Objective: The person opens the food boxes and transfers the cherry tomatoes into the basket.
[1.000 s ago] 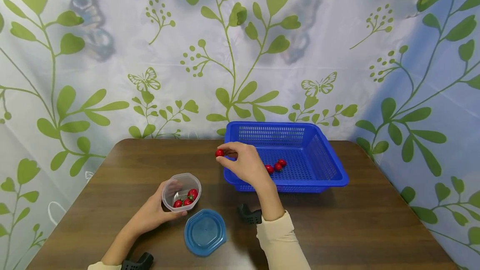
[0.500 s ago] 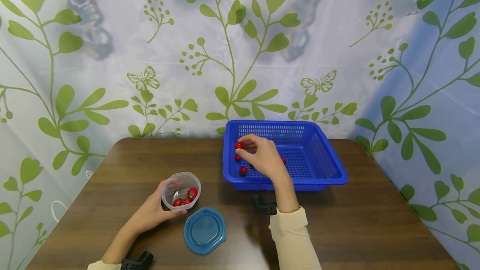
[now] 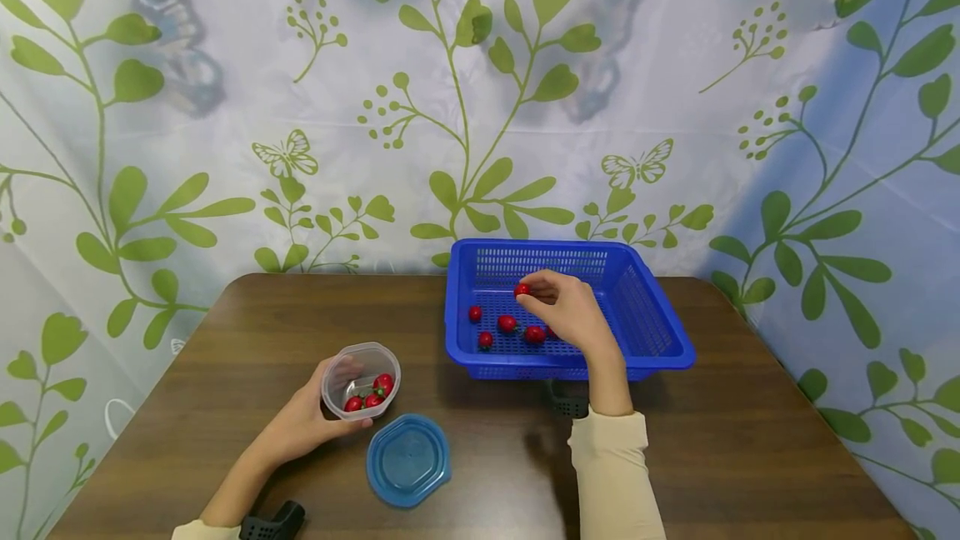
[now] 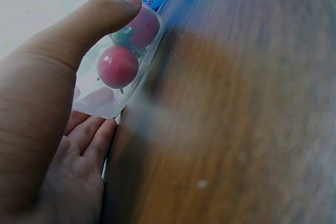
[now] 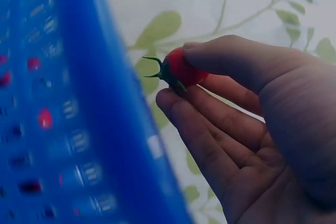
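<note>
My right hand (image 3: pixel 568 311) pinches a cherry tomato (image 5: pixel 184 67) with a green stem between thumb and fingers. In the head view it is over the blue plastic basket (image 3: pixel 667 340). Several more cherry tomatoes (image 3: pixel 507 323) lie on the basket floor, one of them partly hidden behind my hand. On the left, my left hand (image 3: pixel 311 413) holds a clear plastic container (image 3: pixel 341 357) by its side, tilted slightly, thumb at the near rim. Inside the container are a few cherry tomatoes (image 4: pixel 118 67) with green stems.
A blue lid (image 3: pixel 408 461) lies on the wooden table (image 3: pixel 712 457) just right of the container. Behind the table hangs a cloth (image 3: pixel 337 107) printed with green leaves and butterflies. The basket stands near the table's back edge.
My right hand has moved right with its cherry tomato, from the basket's left rim to over its middle, uncovering tomatoes on the basket floor. My left hand and the container have stayed put.
</note>
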A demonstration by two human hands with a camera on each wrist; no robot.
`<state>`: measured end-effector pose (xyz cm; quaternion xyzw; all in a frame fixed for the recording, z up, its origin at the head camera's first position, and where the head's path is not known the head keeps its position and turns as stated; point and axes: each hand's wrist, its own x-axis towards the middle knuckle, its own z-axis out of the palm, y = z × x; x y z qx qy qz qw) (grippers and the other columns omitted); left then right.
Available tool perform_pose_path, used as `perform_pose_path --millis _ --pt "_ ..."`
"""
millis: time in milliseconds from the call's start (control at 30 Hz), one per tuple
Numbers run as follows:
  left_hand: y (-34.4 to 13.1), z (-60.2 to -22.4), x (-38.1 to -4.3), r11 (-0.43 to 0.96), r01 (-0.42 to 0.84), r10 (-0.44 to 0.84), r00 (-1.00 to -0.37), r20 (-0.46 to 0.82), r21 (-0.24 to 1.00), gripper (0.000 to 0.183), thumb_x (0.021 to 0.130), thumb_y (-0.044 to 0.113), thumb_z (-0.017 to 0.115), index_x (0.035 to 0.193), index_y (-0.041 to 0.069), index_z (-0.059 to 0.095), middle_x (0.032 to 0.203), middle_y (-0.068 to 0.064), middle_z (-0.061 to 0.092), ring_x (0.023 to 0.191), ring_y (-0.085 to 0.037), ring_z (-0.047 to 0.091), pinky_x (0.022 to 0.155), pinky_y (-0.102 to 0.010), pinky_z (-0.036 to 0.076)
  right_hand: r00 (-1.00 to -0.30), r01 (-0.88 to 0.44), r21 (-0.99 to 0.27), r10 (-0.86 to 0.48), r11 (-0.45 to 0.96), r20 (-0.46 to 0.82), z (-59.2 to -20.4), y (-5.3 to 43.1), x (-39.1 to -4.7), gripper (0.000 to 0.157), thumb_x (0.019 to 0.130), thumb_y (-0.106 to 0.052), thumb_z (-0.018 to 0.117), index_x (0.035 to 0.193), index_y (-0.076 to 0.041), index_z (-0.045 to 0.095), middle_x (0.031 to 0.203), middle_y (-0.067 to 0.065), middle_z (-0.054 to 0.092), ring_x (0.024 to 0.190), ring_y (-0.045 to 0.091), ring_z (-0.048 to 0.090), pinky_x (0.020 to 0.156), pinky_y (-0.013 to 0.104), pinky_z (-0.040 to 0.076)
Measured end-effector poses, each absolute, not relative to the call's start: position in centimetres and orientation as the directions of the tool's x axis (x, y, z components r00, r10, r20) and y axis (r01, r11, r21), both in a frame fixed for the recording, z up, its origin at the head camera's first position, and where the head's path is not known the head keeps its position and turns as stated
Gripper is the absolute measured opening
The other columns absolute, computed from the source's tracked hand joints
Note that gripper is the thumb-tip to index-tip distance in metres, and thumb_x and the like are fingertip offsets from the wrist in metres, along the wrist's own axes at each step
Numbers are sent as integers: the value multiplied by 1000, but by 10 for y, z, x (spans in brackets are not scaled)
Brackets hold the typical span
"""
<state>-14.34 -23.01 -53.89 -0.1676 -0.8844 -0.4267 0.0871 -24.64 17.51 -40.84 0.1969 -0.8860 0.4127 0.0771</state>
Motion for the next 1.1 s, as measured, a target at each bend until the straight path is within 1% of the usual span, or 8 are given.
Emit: perform_pose_path --millis 233,500,833,1100 --pt "-232 -538 -143 586 365 216 -931 295 723 95 77 43 91 149 14 37 143 -5 60 134 -27 55 104 -4 30 -944 -329 -690 -219 645 246 -419 192 -253 31 97 -26 74 123 -11 70 114 9 76 109 28 72 96 51 55" --pt "-232 -538 -144 580 367 222 -930 293 727 97 76 43 92 149 13 36 144 -5 59 135 -28 55 104 -3 29 -953 -301 -671 -215 678 211 -425 195 -256 30 97 -25 73 122 -9 70 114 11 76 109 30 72 95 52 55" --pt "-233 -537 -144 576 357 219 -934 282 735 98 76 43 92 150 12 35 145 -5 59 136 -28 54 104 -4 29 -946 -325 -669 -243 668 216 -425 193 -257 34 98 -27 72 125 -7 69 120 13 74 111 31 71 97 51 55" --pt "-232 -539 -144 573 355 219 -935 279 739 98 76 44 92 149 13 35 145 -5 59 136 -28 54 105 -3 28 -936 -352 -673 -258 650 240 -422 187 -255 34 98 -25 72 126 -6 69 119 13 74 111 31 71 97 50 55"
